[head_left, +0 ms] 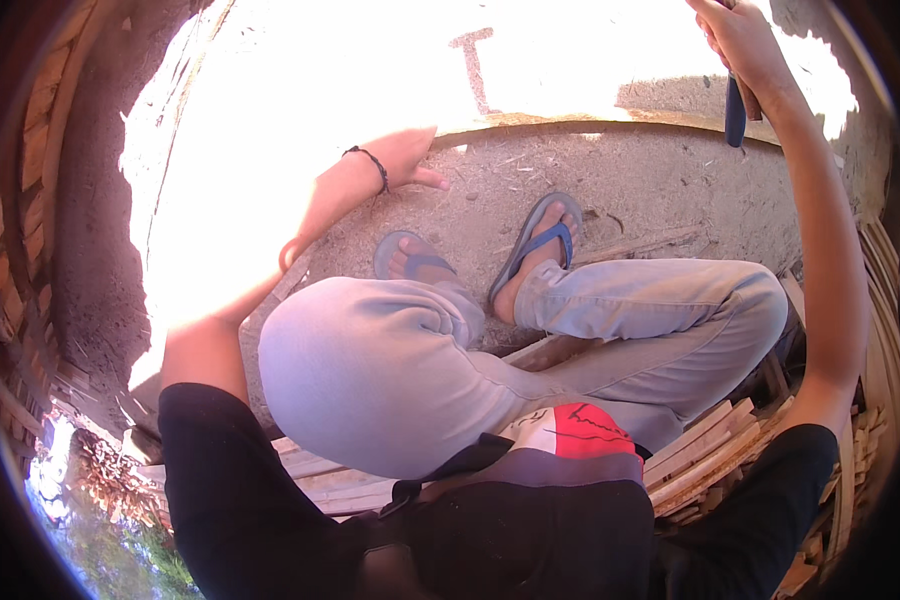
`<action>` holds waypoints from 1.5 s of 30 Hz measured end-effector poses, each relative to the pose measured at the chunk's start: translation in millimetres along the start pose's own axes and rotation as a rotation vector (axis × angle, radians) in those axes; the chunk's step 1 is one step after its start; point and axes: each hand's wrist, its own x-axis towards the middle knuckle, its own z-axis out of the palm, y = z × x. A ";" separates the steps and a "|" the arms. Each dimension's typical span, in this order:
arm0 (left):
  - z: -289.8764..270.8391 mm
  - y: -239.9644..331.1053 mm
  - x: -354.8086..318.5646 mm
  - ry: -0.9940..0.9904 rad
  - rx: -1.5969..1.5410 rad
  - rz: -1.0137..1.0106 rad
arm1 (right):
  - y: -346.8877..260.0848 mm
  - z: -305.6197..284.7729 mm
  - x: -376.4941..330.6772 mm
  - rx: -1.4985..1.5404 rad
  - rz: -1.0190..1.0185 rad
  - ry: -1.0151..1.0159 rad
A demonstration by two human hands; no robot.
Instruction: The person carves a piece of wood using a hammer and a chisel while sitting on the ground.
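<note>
I sit with my legs crossed, in grey trousers point(370, 370) and blue flip-flops point(540, 240). My left hand point(405, 155), a black band on its wrist, reaches forward to the near end of a long thin wooden strip point(590, 120) lying across the dirt ground. It seems to grip that end, though glare washes out the fingers. My right hand point(740, 40) is raised at the top right. It is shut on a tool with a brown handle and a dark blue part point(735, 112) hanging below the fist.
Cut wooden slats point(700, 455) are stacked under and to the right of my seat. Thin bent strips point(875, 300) pile up at the right edge, and a woven slat wall point(20, 250) curves along the left. Bright sun bleaches the ground point(650, 190) ahead.
</note>
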 end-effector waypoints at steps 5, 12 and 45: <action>52.9 3.2 8.1 0.297 -0.065 -0.209 | 0.6 -0.4 -59.2 0.322 -0.012 0.115; 29.3 -28.5 -84.0 0.093 -0.652 -0.337 | 14.3 -62.7 -154.8 0.580 0.217 0.210; 51.8 83.0 -29.4 0.236 0.274 -0.541 | 142.1 124.7 -232.3 2.043 0.565 0.093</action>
